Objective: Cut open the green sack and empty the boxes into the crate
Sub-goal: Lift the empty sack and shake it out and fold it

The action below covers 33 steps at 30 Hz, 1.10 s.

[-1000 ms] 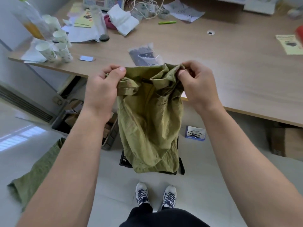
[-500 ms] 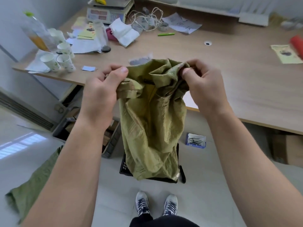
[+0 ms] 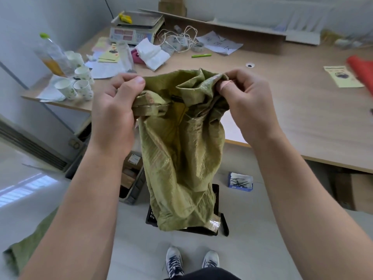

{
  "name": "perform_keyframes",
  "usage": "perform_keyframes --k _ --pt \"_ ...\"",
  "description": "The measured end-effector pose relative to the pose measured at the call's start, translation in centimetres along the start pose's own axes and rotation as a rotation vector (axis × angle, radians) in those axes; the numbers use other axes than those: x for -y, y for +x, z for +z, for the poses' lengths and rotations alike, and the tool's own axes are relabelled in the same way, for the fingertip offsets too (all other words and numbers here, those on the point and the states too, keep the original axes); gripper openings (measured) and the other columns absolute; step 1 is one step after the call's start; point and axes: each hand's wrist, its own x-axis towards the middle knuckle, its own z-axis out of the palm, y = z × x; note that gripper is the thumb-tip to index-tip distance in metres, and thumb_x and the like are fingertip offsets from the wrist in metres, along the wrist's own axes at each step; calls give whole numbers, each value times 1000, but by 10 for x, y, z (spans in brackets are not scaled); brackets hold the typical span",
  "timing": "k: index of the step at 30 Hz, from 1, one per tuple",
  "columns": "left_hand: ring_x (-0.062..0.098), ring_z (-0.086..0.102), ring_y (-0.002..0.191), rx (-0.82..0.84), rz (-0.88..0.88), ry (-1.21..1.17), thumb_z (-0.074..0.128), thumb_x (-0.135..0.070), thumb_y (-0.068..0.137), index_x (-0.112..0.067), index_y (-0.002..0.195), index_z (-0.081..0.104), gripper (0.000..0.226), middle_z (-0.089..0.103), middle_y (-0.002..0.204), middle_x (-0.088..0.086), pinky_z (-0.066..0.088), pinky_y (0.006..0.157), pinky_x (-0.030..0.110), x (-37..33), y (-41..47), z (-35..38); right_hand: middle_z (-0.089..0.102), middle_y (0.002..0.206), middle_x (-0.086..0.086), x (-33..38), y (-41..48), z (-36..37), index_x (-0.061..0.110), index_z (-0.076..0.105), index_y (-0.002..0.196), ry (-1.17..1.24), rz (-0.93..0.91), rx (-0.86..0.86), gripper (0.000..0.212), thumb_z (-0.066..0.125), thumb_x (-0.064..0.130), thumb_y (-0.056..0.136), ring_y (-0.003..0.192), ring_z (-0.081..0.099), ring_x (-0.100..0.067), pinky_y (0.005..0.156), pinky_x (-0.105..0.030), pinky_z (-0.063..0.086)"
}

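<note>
The broad wooden table [image 3: 292, 122] runs beyond the fingers and off to their right, its near edge passing behind the wrists. Below everything, pale floor [image 3: 84, 199].

The green sack [image 3: 181, 158] is up in the air between both hands, well above the floor. It hangs limp and crumpled straight down from the fingers. Its mouth is bunched at the top, and a taped corner dangles at the bottom right.

The left hand [image 3: 115, 110] grips the left side of the mouth, its fingers [image 3: 139, 80] curled round the rolled hem with the thumb pressed on top. The right hand [image 3: 248, 104] pinches the opposite side, its fingers [image 3: 225, 85] clamped tight on a gathered fold of fabric.

Directly beneath the fingers a black crate [image 3: 151, 217] sits on the floor, mostly hidden behind the sack's lower end. What it holds cannot be seen.

A second green cloth [image 3: 26, 245] lies flat on the floor, far down and left of the left fingers. Below the left wrist stands a grey bin [image 3: 135, 190] with cardboard boxes [image 3: 129, 174] inside.

Below the right fingers, past the crate, there is a small blue box [image 3: 240, 181] of black ties. A black stick-like tool [image 3: 224, 225] lies just beside the crate's right wall.

Beyond the fingers on the table are a weighing scale [image 3: 135, 27], paper cups [image 3: 80, 85] to the left and a green pen [image 3: 201, 55].
</note>
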Motion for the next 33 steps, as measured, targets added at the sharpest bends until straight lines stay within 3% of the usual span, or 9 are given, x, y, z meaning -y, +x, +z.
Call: perform_keyframes --k 3,6,11,17,21,23,27,29,33 --pt "18 58 61 23 71 -41 55 -13 86 -20 69 70 24 62 59 -2 48 60 32 -14 -1 4 63 71 2 13 2 -6 24 67 77 69 -73 0 23 58 5 87 67 55 -12 62 -31 48" --pt "16 59 59 46 106 -38 56 -15 85 -20 70 71 21 63 59 -3 48 59 30 -21 1 9 62 70 4 17 7 -10 22 67 76 91 -89 -7 22 59 5 87 68 54 -11 64 -30 47" --pt "20 62 69 105 39 2 59 -22 88 -12 93 65 12 65 77 6 52 63 32 -17 1 8 62 70 6 12 9 -12 23 68 77 75 -50 12 22 59 6 86 68 55 -8 64 -28 47" --pt "14 59 73 95 -59 -39 69 -27 75 -21 108 51 38 64 87 -3 42 62 29 -12 2 -9 59 67 5 -7 14 -20 25 67 76 63 34 -16 27 57 4 89 65 52 -10 61 -26 45" --pt "18 55 82 20 -80 37 50 0 72 -21 100 57 35 60 91 1 37 68 31 -14 7 -26 64 71 10 -15 19 -34 21 71 85 15 66 -46 23 57 4 92 67 57 -5 65 -24 51" --pt "20 55 84 -67 -69 79 46 3 70 -20 95 60 37 58 91 4 39 69 31 -19 9 -32 69 80 10 -20 21 -43 19 74 96 -48 70 -64 19 58 9 93 76 63 -6 74 -25 54" --pt "12 57 71 -263 -20 65 44 4 74 -24 90 60 35 62 78 -2 39 61 26 -32 16 -38 69 81 15 -19 28 -69 26 72 98 -94 63 -90 18 63 12 92 74 62 1 74 -18 51" --pt "8 56 60 -326 -11 83 44 4 78 -24 88 57 32 62 66 -6 38 56 24 -38 21 -38 71 87 9 -16 32 -79 26 71 102 -97 76 -77 23 64 11 87 81 65 -7 79 -25 55" --pt "8 53 54 -312 16 150 49 5 83 -20 93 51 28 56 70 2 39 50 21 -47 29 -31 73 97 3 -10 38 -95 24 70 113 -149 98 -78 43 56 15 74 89 67 -14 87 -36 57"
